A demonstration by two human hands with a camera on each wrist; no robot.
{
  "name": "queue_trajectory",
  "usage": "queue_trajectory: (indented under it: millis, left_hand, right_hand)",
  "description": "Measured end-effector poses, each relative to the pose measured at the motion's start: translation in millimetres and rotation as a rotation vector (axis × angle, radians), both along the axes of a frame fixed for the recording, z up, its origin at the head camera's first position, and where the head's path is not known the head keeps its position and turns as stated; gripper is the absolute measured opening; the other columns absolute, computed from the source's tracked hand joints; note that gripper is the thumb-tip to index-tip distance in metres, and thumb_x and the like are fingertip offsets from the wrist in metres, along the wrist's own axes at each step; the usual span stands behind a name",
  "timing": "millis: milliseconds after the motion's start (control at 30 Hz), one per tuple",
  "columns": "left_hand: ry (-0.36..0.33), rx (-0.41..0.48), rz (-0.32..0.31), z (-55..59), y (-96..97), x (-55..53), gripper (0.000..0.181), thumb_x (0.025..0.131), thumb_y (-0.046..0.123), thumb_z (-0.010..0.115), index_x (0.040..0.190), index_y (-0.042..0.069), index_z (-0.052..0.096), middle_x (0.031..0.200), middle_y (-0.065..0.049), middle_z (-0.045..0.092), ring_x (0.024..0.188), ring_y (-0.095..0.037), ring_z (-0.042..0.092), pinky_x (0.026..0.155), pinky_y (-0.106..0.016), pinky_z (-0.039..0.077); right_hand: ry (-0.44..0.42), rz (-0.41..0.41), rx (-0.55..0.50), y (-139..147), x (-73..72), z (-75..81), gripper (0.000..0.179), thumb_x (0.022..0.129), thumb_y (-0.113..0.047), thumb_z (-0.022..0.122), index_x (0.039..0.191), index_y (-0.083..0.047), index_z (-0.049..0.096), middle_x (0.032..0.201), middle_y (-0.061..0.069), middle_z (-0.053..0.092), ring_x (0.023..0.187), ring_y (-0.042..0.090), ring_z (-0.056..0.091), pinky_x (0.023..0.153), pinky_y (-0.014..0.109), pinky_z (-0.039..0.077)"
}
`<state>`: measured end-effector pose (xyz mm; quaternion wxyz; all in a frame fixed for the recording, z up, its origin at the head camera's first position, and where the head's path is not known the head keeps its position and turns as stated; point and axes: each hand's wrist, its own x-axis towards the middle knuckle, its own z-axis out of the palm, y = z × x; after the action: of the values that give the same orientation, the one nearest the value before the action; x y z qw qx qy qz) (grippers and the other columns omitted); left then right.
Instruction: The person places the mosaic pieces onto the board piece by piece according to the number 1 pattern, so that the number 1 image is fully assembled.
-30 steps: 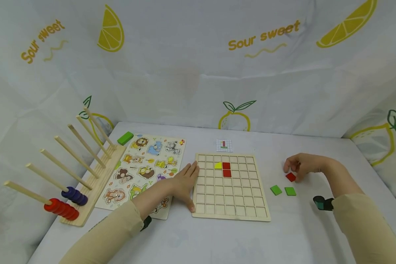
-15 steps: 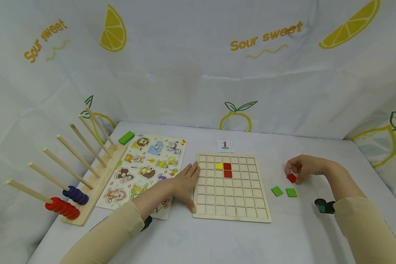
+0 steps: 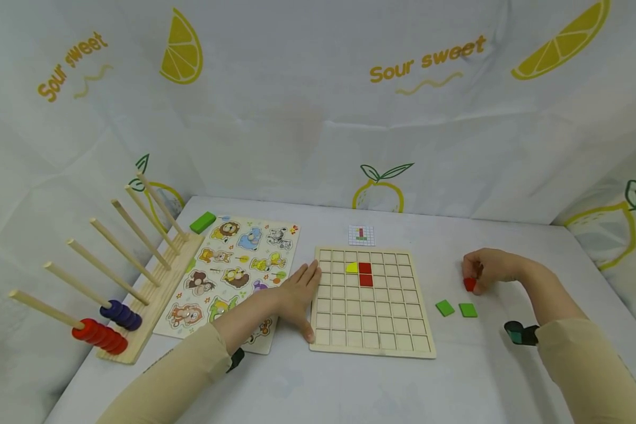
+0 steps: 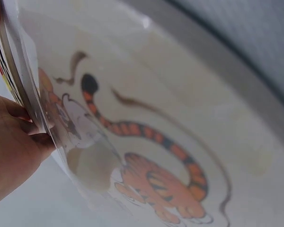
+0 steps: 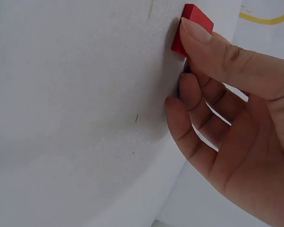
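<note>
Between thumb and fingers, my right hand [image 3: 492,270] pinches a small red square tile [image 5: 199,23], tilted at the table surface on the right. Two green square tiles [image 3: 445,308] lie just in front of that hand. My left hand [image 3: 297,297] rests with straight fingers along the left edge of a wooden grid board [image 3: 371,351]. In the board's upper part sit two red tiles [image 3: 365,274], one below the other, and a yellow rounded piece [image 3: 352,268] beside the upper one. The left wrist view shows the left hand [image 4: 14,146] partly, behind a tiger picture.
A small printed grid card [image 3: 361,235] lies behind the board. To the left are an animal puzzle board [image 3: 233,259], partly under the left forearm, and a peg rack [image 3: 153,282] with red and blue rings. A green block [image 3: 202,222] lies at the back left.
The red tile at my right hand has gone from lying nearly flat to being tilted up in the fingers. My right hand shifted slightly; the left hand stayed on the board.
</note>
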<state>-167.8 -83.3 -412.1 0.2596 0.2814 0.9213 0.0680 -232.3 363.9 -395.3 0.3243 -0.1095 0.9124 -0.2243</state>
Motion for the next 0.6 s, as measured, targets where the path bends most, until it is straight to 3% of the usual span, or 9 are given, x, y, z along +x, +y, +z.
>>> queue_trajectory:
  millis: [267, 433, 600]
  left_hand:
    - [0.002, 0.002, -0.003, 0.0, -0.8, -0.1, 0.139, 0.065, 0.056, 0.086, 0.158, 0.001, -0.001, 0.167, -0.015, -0.014, 0.157, -0.034, -0.008, 0.13, -0.042, 0.008]
    - [-0.002, -0.002, -0.003, -0.4, -0.5, 0.1, 0.138, 0.066, 0.056, 0.086, 0.159, 0.002, -0.001, 0.167, -0.015, -0.014, 0.157, -0.033, -0.008, 0.13, -0.042, 0.007]
    - [0.003, -0.009, -0.007, -0.7, -0.4, 0.2, 0.138, 0.066, 0.056, 0.085, 0.158, 0.001, -0.001, 0.167, -0.015, -0.014, 0.157, -0.033, -0.008, 0.13, -0.041, 0.007]
  right_hand:
    - [0.084, -0.029, -0.009, -1.0, -0.4, 6.3, 0.019, 0.081, -0.015, 0.076, 0.087, -0.005, 0.061, 0.08, 0.001, 0.056, 0.078, 0.015, 0.049, 0.067, 0.027, 0.043]
    - [0.066, -0.067, -0.101, -4.7, -1.6, 9.4, 0.022, 0.089, -0.021, 0.071, 0.095, -0.001, 0.062, 0.089, 0.004, 0.065, 0.081, 0.011, 0.056, 0.073, 0.026, 0.055]
    - [0.076, -0.083, -0.176, -13.2, -0.5, 13.9, 0.026, 0.09, -0.023, 0.07, 0.099, 0.0, 0.062, 0.097, 0.007, 0.066, 0.084, 0.009, 0.06, 0.077, 0.027, 0.058]
